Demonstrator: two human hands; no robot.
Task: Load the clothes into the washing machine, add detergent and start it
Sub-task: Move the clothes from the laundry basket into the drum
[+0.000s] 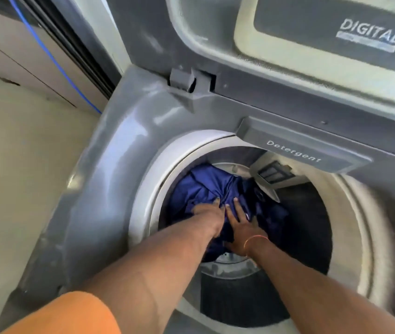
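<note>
A grey top-loading washing machine (109, 179) stands with its lid (312, 44) raised at the back. Inside the drum (350, 213) lies a crumpled blue garment (203, 184). Both my arms reach down into the drum. My left hand (209, 213) is on the blue cloth with its fingers bent into the folds. My right hand (242, 225) presses flat on the garment, fingers spread. A drawer labelled "Detergent" (295, 150) sits at the drum's back rim.
Pale floor (18, 189) lies to the left of the machine. A blue cable (54, 61) runs down the wall behind. An orange sleeve (64, 317) covers my left upper arm. The drum's right side holds no clothes.
</note>
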